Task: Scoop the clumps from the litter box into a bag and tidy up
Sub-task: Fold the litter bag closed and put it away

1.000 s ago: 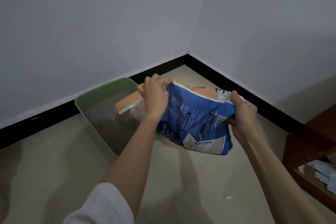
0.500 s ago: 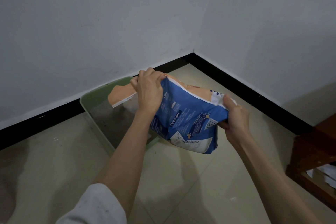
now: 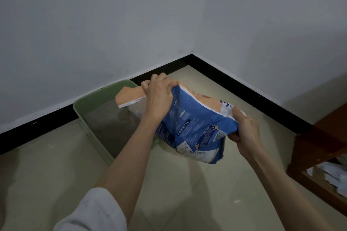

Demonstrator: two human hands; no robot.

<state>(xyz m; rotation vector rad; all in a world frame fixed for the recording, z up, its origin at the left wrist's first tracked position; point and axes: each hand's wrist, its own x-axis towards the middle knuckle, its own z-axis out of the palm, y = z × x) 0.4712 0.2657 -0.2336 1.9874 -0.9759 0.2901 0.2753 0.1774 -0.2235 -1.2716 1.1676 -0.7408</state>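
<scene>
A green litter box (image 3: 88, 102) with grey litter stands on the floor against the left wall. Above its right end I hold a blue and orange litter bag (image 3: 195, 129), tipped toward the box. My left hand (image 3: 159, 97) grips the bag's upper end near its opening, where an orange flap (image 3: 129, 95) sticks out over the box. My right hand (image 3: 244, 129) grips the bag's other end, fingers curled under it. Whether litter is falling from the bag I cannot tell. No scoop or clumps are visible.
White walls with a black skirting (image 3: 244, 88) meet in a corner behind the box. A dark wooden piece of furniture (image 3: 323, 148) stands at the right, with white papers (image 3: 336, 176) on its low shelf. The floor is pale tile.
Both hands and the bag have stayed over the box's right end with the same grips; the bag has shifted slightly and crumpled a bit more between the hands.
</scene>
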